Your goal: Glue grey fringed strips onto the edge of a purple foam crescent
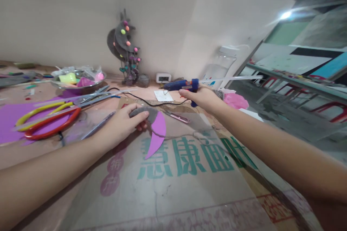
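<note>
Between the thumb and fingers of my left hand (135, 118) is a purple crescent moon cutout (159, 130). Grey yarn (149, 113) covers its upper part, and the lower tip is bare purple. A loose strand of the yarn trails right across the printed sheet (130, 202). Farther back, my right hand (202, 96) grips a blue hot glue gun (180, 85), its nozzle pointing left and a long clear glue stick (230, 78) sticking out behind. Just right of the crescent lies a pink-handled craft knife (177, 117). Under the gun's nozzle sits a small white square (163, 96).
Scissors with red and yellow handles (48, 124) lie at left on purple sheet (11, 115). Behind them stands a metal bowl (58, 83) of colourful bits. A decorated grey moon (123, 39) leans against the wall. A clock (163, 77), clear jar (221, 65) and black cord (151, 103) are at the back.
</note>
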`<action>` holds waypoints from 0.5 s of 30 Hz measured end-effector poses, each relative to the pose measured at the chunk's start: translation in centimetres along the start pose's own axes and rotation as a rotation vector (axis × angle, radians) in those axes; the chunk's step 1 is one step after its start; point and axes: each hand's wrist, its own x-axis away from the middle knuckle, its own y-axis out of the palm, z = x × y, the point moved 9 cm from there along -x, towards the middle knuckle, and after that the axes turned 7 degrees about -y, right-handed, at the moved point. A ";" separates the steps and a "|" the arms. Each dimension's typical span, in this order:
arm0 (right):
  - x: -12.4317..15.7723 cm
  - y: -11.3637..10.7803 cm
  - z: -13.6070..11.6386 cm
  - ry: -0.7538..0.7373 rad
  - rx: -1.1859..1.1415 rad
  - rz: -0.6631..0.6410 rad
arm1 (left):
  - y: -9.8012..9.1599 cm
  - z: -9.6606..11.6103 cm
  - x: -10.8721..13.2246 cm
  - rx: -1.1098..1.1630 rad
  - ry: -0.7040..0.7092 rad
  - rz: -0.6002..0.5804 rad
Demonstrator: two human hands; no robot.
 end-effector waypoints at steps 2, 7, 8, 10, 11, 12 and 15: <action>-1.9 0.8 0.7 -0.003 0.091 -0.002 | 0.1 0.0 0.0 0.011 0.010 -0.019; -4.5 3.4 3.1 0.040 0.164 -0.034 | 0.2 -0.2 -0.1 0.031 0.008 -0.044; -4.6 3.8 3.5 0.049 0.181 -0.049 | 0.2 -0.2 -0.1 0.031 0.006 -0.044; -4.5 4.1 4.1 0.051 0.212 -0.083 | 0.3 -0.2 -0.1 0.042 0.010 -0.050; -4.4 4.1 4.2 0.040 0.225 -0.099 | 0.3 -0.2 -0.1 0.049 0.013 -0.055; -4.1 3.8 4.3 0.023 0.239 -0.113 | 0.3 -0.1 -0.1 0.058 0.016 -0.059; -3.0 2.3 3.7 -0.034 0.298 -0.117 | 0.2 -0.2 -0.1 0.074 0.011 -0.047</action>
